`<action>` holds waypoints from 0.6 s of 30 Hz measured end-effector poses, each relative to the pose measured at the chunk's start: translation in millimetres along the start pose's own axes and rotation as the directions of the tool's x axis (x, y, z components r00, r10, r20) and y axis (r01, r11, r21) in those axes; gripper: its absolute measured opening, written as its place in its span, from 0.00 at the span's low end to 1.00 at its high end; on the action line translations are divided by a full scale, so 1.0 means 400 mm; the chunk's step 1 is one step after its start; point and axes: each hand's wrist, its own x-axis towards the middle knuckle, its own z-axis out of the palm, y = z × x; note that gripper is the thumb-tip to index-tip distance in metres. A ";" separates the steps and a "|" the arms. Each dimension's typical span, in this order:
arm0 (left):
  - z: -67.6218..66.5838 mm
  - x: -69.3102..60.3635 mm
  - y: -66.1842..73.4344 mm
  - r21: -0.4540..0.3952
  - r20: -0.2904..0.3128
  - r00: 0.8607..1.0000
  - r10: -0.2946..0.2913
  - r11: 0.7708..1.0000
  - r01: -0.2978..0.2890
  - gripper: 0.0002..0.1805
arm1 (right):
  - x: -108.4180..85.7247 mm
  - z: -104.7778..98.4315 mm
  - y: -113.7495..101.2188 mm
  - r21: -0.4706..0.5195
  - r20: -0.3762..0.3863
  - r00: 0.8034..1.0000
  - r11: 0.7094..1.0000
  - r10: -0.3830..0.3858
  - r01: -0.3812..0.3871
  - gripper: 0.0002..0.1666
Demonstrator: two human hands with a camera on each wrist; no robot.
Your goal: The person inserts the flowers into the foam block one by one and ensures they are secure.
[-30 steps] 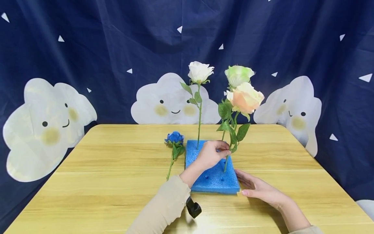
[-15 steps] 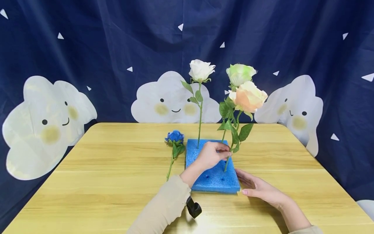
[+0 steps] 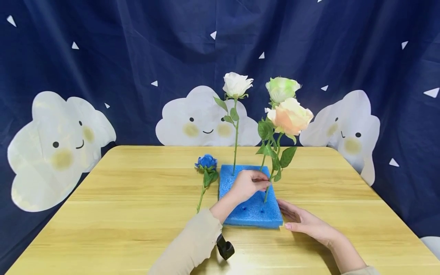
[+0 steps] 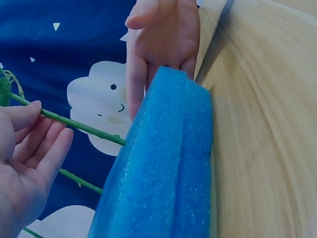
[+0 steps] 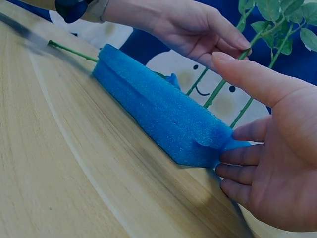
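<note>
A peach-and-cream artificial rose (image 3: 290,116) stands in a blue foam block (image 3: 252,219), leaning slightly right. My left hand (image 3: 248,186) pinches its green stem (image 4: 81,126) low down, above the foam, between thumb and fingers. My right hand (image 3: 307,222) is held with extended fingers at the block's right side; in the right wrist view its fingertips (image 5: 242,154) touch the foam edge. A white rose (image 3: 237,84) and a green-tinged white rose (image 3: 282,89) stand upright toward the back of the block. Part of the block lies hidden behind my left hand.
A blue flower (image 3: 206,162) with a green stem lies on the wooden table (image 3: 137,214), left of the block. Bare holes (image 3: 244,208) show in the foam's front part. A black device (image 3: 225,248) sits at my left wrist. A dark blue curtain (image 3: 137,49) hangs behind the table.
My left hand has come slightly lower along the peach rose's stem. The rose swayed a little right and back. My right hand has stayed in place; the head view shifted slightly.
</note>
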 end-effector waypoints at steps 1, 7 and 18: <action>-0.003 -0.001 -0.002 -0.012 0.000 1.000 0.004 1.000 -0.004 0.08 | 0.000 0.000 0.000 -0.001 -0.001 1.000 1.000 0.000 0.000 0.39; -0.042 -0.016 0.004 -0.055 -0.026 0.999 0.031 0.998 -0.032 0.08 | 0.001 -0.003 -0.001 -0.006 -0.007 1.000 1.000 -0.016 0.016 0.39; -0.190 -0.052 0.004 -0.009 -0.223 0.975 0.000 1.000 -0.002 0.09 | -0.003 -0.003 0.006 -0.007 -0.016 1.000 1.000 -0.006 0.005 0.39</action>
